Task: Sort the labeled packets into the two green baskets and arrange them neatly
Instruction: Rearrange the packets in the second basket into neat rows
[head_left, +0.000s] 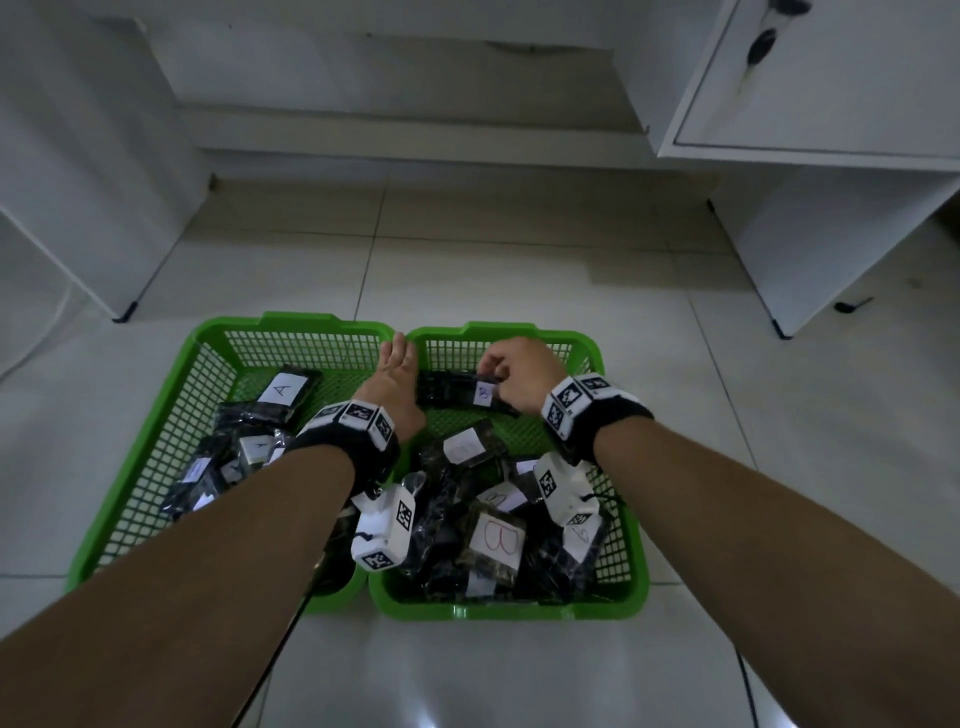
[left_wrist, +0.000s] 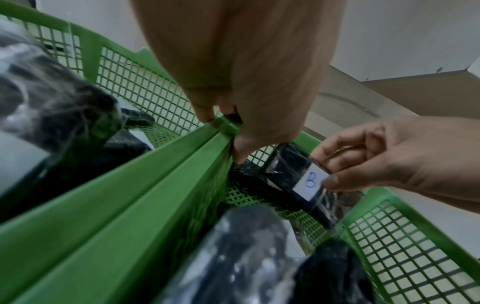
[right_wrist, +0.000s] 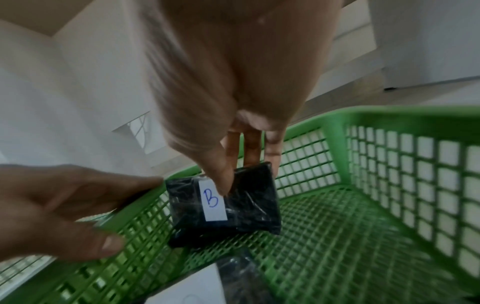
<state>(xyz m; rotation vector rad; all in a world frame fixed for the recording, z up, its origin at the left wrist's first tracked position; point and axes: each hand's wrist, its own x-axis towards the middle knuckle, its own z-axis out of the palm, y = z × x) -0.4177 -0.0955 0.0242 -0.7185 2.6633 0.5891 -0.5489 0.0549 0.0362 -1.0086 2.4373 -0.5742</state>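
Observation:
Two green baskets stand side by side on the floor. The left basket (head_left: 156, 436) holds black packets labelled A (head_left: 283, 389). The right basket (head_left: 621, 499) holds a loose pile of packets labelled B (head_left: 496, 540) in its near half. My right hand (head_left: 496, 376) pinches a black packet with a B label (head_left: 447, 392) at the far left of the right basket, with the thumb on the label (right_wrist: 213, 202). The packet's lower edge touches the mesh floor (right_wrist: 337, 236). My left hand (head_left: 397, 364) rests with straight fingers on the two adjoining rims (left_wrist: 155, 174), just left of that packet.
White cabinets stand on the tiled floor at the left (head_left: 78, 208) and right (head_left: 831, 208), behind the baskets. A black cable (head_left: 280, 654) runs along the floor under my left forearm. The far right part of the right basket's mesh is bare.

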